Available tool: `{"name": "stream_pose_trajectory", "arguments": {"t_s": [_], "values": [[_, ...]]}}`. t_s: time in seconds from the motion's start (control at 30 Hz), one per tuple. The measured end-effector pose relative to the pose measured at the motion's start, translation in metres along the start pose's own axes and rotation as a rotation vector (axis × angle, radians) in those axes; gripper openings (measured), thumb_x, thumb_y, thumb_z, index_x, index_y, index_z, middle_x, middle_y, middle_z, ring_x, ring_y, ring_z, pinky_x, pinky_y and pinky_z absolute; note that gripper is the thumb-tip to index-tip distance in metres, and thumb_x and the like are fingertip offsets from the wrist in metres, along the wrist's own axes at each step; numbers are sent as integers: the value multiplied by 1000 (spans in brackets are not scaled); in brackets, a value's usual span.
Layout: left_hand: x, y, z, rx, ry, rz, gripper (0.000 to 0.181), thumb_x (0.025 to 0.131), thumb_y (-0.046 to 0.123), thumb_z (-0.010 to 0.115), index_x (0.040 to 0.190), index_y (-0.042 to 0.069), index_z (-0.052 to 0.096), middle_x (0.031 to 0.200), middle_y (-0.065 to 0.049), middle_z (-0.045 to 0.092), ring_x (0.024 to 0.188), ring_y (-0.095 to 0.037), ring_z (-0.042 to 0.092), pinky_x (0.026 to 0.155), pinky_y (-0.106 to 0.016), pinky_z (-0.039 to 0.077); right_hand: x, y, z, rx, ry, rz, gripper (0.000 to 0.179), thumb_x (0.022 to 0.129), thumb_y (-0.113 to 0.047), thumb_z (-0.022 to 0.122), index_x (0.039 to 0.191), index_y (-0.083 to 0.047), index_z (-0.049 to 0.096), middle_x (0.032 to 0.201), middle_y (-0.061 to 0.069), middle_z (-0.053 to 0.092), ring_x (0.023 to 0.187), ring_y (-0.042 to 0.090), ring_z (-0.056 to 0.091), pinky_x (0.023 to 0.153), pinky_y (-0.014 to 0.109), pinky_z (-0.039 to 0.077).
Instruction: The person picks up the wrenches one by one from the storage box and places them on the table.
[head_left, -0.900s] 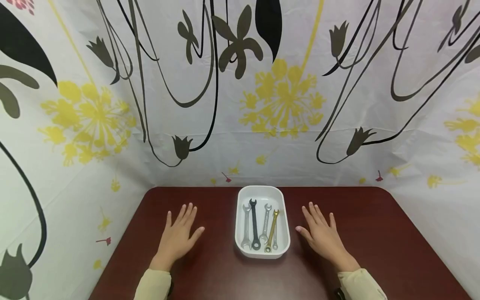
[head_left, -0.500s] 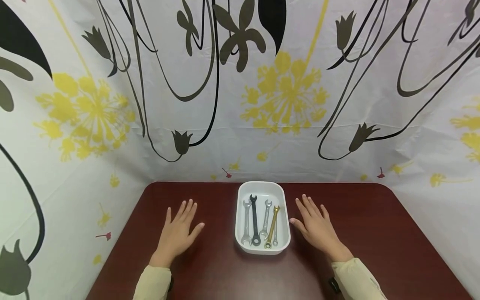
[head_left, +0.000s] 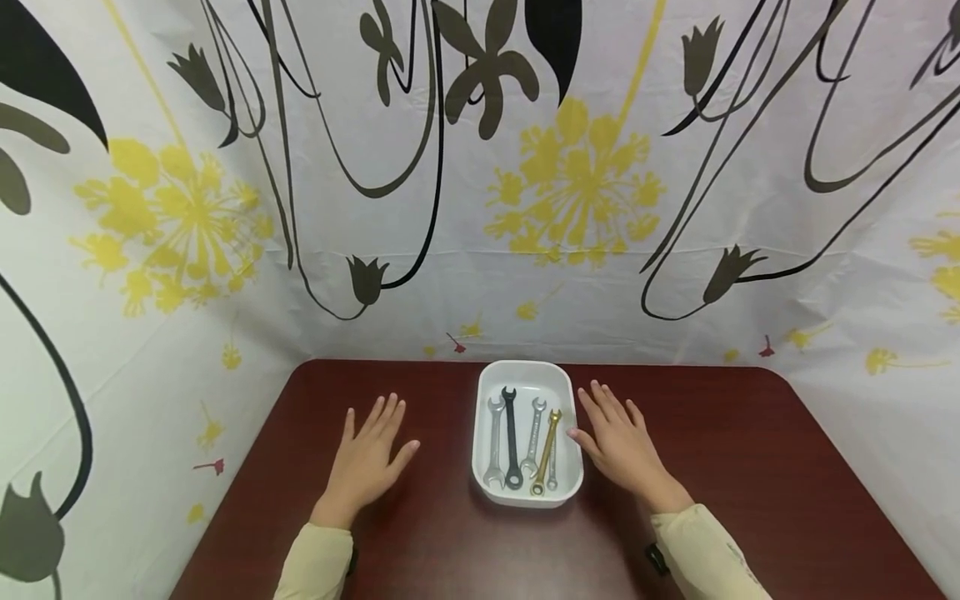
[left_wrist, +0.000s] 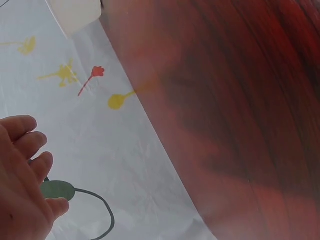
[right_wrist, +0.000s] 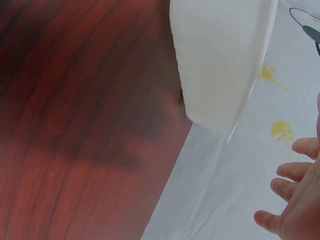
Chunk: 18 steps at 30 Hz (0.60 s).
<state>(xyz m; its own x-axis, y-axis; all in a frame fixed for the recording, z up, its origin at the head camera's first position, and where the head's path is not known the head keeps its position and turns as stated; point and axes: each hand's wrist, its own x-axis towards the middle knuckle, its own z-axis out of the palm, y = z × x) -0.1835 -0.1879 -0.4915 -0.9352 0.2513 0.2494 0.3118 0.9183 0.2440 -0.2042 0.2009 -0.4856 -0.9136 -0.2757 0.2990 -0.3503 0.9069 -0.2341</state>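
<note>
A white tray (head_left: 483,492) stands in the middle of the table in the head view, with several wrenches lying lengthwise in it. Among them are a black wrench (head_left: 512,437), a gold wrench (head_left: 546,454) and a silver wrench (head_left: 495,442) at the left. My right hand (head_left: 622,446), fingers straight and spread, is just beside the tray's right side, its thumb tip close to the rim. To the left of the tray and well apart from it is my left hand (head_left: 363,462), also with straight, spread fingers. Neither hand holds anything.
The dark red-brown table (head_left: 450,558) has rounded far corners. A white cloth (head_left: 420,342) printed with flowers hangs behind it and along both sides. In the right wrist view the tray's outer wall (right_wrist: 220,60) rises near the fingers.
My right hand has moved left, from a gap away to close beside the tray. My left hand has shifted slightly right. The wrenches lie as before in the tray; the head view has tilted a little.
</note>
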Motion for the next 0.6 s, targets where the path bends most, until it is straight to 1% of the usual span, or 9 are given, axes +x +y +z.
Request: {"name": "stream_pose_trajectory", "arguments": {"t_s": [0.23,0.43,0.6], "values": [[4,8,4,-10,-6,14,67,97,51,46,149,12,34,157,-7,31,147,-25,27,116,-60,10,6,-7,1,-2,-15,-19,65,92,-37,61,144,-3,41,153,22,32,142,39,32,109,62,23],[7,15,8,-22,-19,8,66,97,52,45,149,12,34,157,-6,31,148,-23,24,117,-57,10,10,-12,3,6,-27,-26,65,92,-38,62,143,-3,42,153,22,34,142,38,32,109,62,22],[7,20,13,-13,-22,-1,66,97,52,44,149,13,34,157,-5,31,148,-22,25,117,-57,12,12,-17,8,9,-40,-43,65,93,-39,60,144,-4,42,152,22,35,142,38,32,109,62,23]]}}
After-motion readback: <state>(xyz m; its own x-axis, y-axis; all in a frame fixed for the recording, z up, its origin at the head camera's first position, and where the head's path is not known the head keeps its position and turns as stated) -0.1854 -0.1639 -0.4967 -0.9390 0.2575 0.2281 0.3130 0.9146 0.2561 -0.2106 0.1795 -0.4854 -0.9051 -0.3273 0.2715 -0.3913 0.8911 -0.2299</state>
